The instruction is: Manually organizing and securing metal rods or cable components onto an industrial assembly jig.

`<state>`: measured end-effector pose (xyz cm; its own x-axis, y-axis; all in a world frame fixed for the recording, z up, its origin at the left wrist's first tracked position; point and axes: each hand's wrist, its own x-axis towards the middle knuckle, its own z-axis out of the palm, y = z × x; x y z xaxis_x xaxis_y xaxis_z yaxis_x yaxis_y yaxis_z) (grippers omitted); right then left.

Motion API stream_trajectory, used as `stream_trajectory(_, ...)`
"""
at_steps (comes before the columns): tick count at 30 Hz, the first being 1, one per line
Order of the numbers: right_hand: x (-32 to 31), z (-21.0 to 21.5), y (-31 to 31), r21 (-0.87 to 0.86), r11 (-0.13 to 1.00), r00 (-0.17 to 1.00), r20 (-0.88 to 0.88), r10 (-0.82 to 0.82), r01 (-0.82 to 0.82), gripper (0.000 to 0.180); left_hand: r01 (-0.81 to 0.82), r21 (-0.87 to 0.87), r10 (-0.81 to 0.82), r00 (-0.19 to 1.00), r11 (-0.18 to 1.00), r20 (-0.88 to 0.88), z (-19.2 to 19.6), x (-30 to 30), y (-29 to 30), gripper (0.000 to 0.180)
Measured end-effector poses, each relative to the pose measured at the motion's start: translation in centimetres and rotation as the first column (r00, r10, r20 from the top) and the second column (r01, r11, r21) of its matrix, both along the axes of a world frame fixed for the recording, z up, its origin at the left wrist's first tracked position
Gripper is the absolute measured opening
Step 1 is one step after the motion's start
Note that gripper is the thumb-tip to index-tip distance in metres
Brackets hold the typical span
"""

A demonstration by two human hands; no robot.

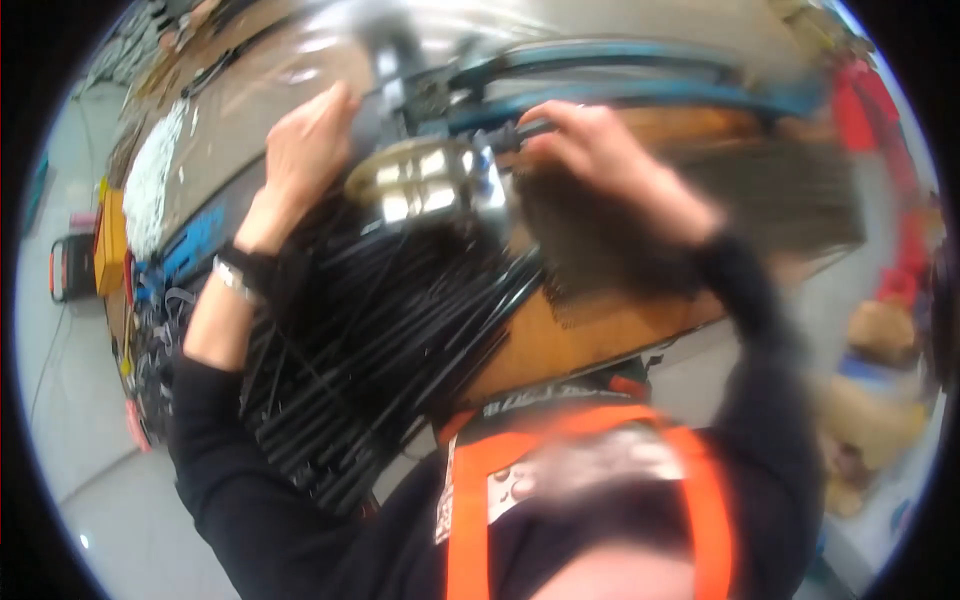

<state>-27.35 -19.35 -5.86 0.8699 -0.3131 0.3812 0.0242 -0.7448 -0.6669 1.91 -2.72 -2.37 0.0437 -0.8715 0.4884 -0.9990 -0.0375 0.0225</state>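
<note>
Wooden surface (600, 325), black rods (370, 340) crowding metal fixture (428, 185), right fingers (562, 116) alongside

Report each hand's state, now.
Left hand: closed; whether it holds anything cannot be told.
Right hand: closed on a dark handle.

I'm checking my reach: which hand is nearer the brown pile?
Right. The right hand is near the left end of the brown pile; the left hand is farther left.
</note>
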Motion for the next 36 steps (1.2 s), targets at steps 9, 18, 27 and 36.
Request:
stream_trajectory(9, -3.3, -1.8, 1.8, -0.406, 0.913, 0.981, -0.189, -0.039, -0.042, 0.022, 0.131, -0.178, -0.043, 0.903, 0.975, 0.428, 2.4, 7.2, 3.2, 0.008)
stream_trajectory(18, -2.2, 0.2, 3.0, -0.324, 0.942, 0.968, -0.251, -0.001, -0.083, 0.018, 0.011, 0.583, 0.077, 0.989, 0.812, -0.126, 1.1, -13.6, 15.3, 0.011)
stream_trajectory(27, -2.4, 3.7, 6.6, 0.203, 0.963, 0.902, -0.359, 0.241, -0.176, 0.015, -0.054, 0.495, 0.254, 0.903, 0.867, -0.347, 0.0, -14.8, 14.2, 0.015)
stream_trajectory(36, -3.8, 3.1, 7.6, 0.067, 0.981, 0.966, -0.173, 0.190, -0.181, 0.023, 0.085, 0.504, 0.140, 0.909, 0.859, -0.392, 0.9, -16.0, 10.0, 0.022)
